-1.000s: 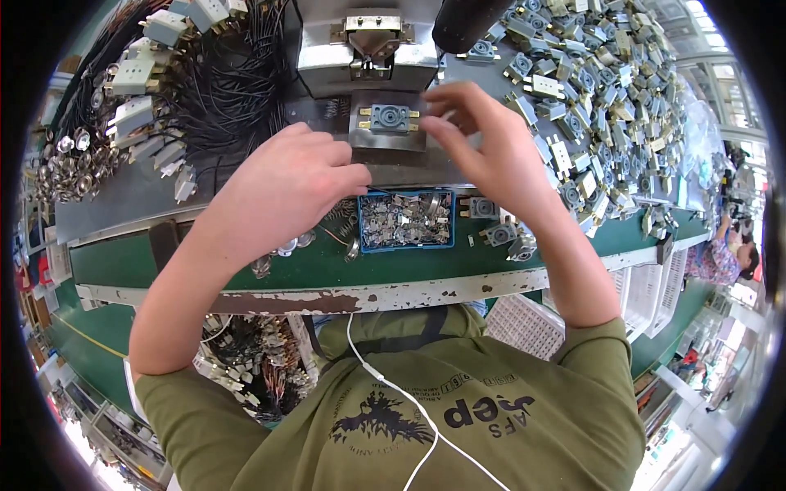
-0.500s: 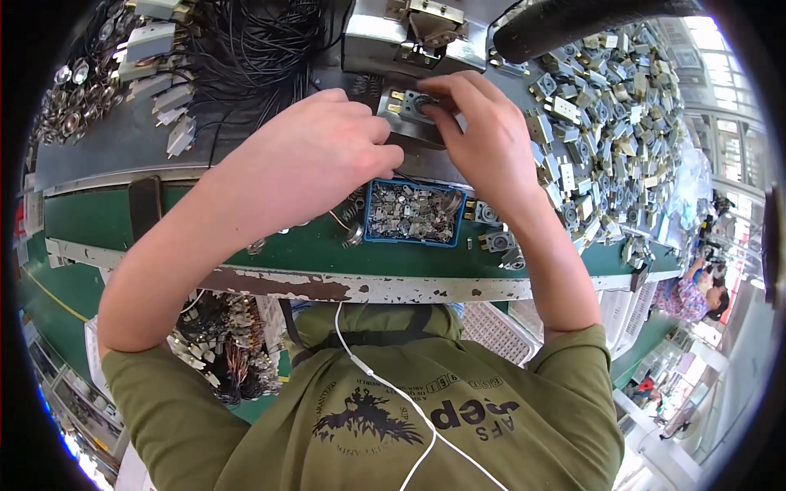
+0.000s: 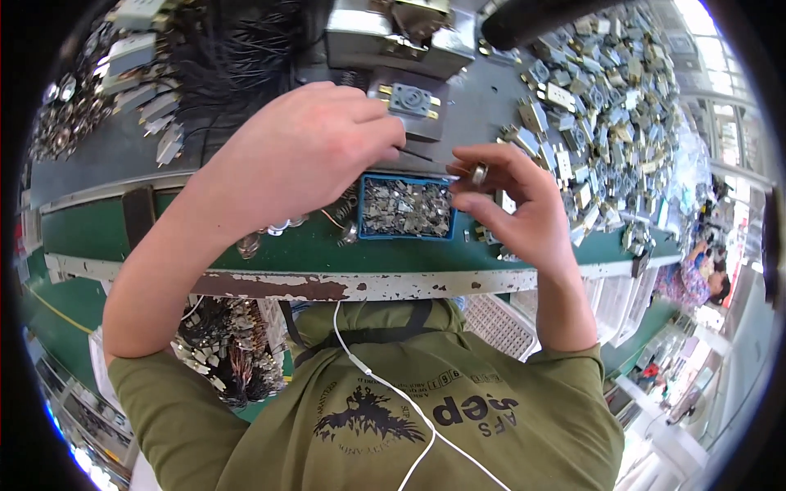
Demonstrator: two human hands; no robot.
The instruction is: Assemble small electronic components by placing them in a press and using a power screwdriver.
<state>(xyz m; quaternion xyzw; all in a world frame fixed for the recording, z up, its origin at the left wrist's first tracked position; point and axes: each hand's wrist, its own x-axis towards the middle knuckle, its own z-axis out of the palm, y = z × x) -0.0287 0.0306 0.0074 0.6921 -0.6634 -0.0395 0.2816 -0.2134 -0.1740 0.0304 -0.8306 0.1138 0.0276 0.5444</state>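
Hands (image 3: 319,151) (image 3: 534,214) hover above a green bench (image 3: 327,262), a person (image 3: 688,284) (perhaps seated) rightward.

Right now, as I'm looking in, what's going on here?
A person's left hand pinches a thin dark rod-like piece, while the right hand holds a round metal part. Just beyond them, a grey socket block sits on a metal plate. A blue tray of small metal pieces lies nearer the person, and more grey blocks are heaped at right.
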